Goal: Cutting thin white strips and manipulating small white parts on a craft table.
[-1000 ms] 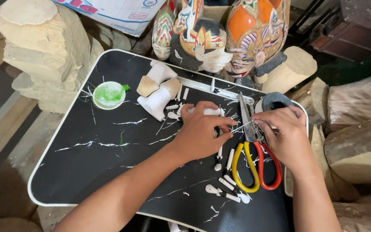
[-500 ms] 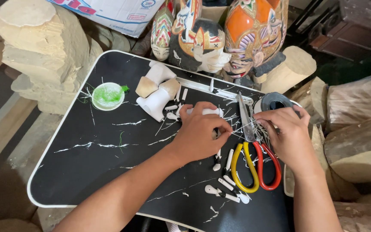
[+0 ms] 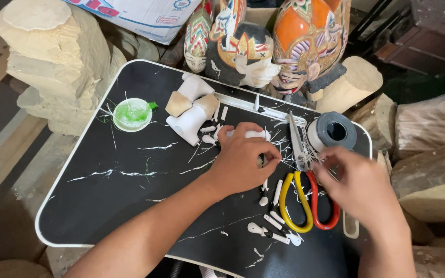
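Head view, and I take the scissors (image 3: 305, 193) with the yellow and red loops as my landmark: they lie on the black counter (image 3: 104, 206) with their long axis running away from me, blades toward the grey tape roll (image 3: 333, 131) and loops toward me. My right hand (image 3: 361, 188) sits just right of the scissors, partly over the red loop, fingers curled toward the blades; whether it pinches anything I cannot tell. My left hand (image 3: 240, 157) is left of the blades, fingers drawn narrow around a small white piece (image 3: 251, 135) that pokes out on the far side of it. Small white pegs (image 3: 269, 231) lie scattered left of and below the yellow loop. The right hand is plainly the nearer one to the scissors; the left is beside the blade tips, apart from the loops.
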